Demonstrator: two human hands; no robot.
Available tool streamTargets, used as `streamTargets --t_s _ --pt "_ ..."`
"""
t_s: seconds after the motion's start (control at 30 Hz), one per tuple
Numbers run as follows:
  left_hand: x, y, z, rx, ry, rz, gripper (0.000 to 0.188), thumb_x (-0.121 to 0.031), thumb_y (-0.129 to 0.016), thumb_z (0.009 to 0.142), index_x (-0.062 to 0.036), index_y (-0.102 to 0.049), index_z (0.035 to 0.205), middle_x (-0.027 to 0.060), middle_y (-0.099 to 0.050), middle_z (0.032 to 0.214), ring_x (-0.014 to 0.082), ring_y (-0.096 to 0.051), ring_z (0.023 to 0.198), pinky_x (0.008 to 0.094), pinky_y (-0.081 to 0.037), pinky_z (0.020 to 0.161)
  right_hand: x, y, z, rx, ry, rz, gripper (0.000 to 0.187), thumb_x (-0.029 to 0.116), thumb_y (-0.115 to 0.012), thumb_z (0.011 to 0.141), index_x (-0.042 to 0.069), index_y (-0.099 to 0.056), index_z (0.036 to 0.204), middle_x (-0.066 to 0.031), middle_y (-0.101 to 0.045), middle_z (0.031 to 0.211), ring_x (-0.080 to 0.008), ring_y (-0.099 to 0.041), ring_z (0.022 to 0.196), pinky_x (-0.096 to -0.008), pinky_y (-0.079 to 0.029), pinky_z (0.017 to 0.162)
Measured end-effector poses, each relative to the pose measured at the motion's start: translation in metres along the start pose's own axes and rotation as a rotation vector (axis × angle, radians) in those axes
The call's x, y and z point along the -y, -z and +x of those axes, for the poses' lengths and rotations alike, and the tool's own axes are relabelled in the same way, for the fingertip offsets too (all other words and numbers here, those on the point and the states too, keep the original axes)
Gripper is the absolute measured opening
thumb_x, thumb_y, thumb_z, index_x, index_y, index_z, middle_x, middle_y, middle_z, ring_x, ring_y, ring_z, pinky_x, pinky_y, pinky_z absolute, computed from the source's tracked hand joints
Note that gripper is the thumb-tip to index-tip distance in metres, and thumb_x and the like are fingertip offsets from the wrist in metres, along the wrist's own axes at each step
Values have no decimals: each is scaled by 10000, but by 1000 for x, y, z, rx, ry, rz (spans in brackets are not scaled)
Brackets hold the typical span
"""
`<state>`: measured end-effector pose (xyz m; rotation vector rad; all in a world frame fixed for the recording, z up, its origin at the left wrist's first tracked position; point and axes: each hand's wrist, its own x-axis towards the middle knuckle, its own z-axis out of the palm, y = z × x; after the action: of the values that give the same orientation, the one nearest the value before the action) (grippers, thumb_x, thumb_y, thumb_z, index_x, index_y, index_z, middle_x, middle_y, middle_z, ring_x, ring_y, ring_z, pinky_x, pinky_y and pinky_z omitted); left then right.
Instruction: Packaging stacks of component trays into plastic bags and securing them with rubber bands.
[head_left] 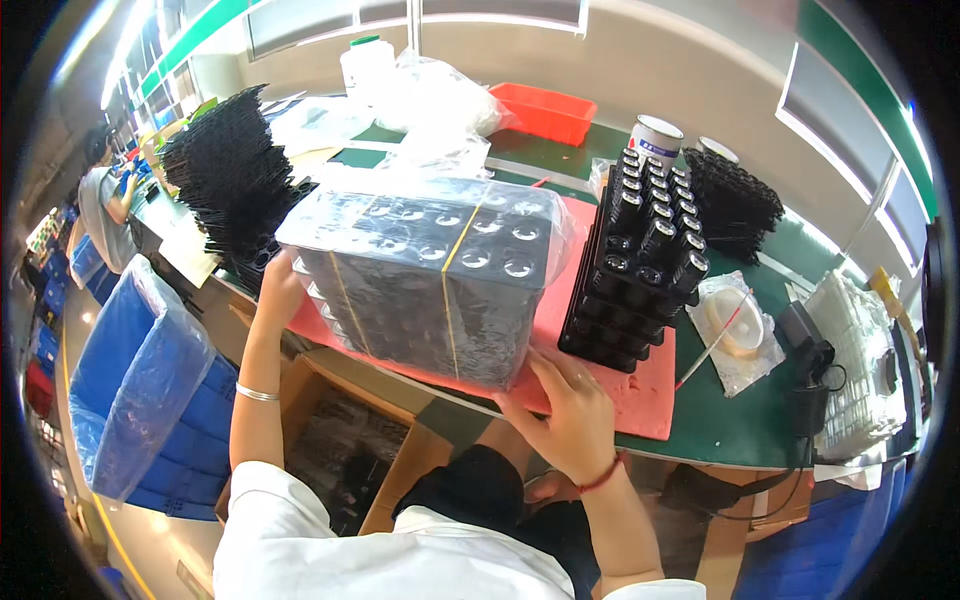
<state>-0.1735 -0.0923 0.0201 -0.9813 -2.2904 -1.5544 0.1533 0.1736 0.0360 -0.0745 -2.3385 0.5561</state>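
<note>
A stack of black plastic trays (420,310), wrapped in a clear plastic bag with two yellow bands round it, stands on the pink foam mat (645,395) in front of me. Round shiny parts show in its top tray. My left hand (281,290) grips its left end, fingers partly hidden behind it. At the lower right corner my right hand (572,412) holds on, thumb apart along the front bottom edge. Just right of the bundle is an unwrapped stack of black trays (625,290), black cylindrical parts upright in the top one.
Black empty trays (225,170) are piled at the left, more (740,200) at the back right. Behind stand a red bin (545,115) and a white can (656,140). A tape roll (735,325) lies right. An open carton (400,440) and a blue lined bin (150,400) sit below.
</note>
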Motion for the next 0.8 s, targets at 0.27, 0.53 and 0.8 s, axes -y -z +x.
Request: streamTargets --t_s 0.27,0.53,0.8 --pt "-26 -4 -21 -11 -211 458 201 -67 -593 795 -2 -648 978 200 -672 910 389 -635 868 411 -498 738 -2 18 -51 1 107 -93 381 218 -741 716 42 -655 1042 -102 -614 1196 -269 -610 1067 -411 -491 903" --pt "-82 -25 -99 -776 -338 284 184 -48 -560 906 -23 -581 1087 149 -595 987 279 -604 821 361 -487 740 0 15 -93 -112 74 12 282 171 -749 684 100 -700 952 -35 -677 1017 -210 -653 968 -358 -482 840" --pt "-162 -107 -169 370 -322 -717 159 47 -724 718 -11 -665 854 126 -690 794 215 -672 688 274 -532 583 23 4 -57 -40 45 518 499 242 -791 701 -9 -623 1098 -136 -678 977 -310 -663 907 -373 -526 802"
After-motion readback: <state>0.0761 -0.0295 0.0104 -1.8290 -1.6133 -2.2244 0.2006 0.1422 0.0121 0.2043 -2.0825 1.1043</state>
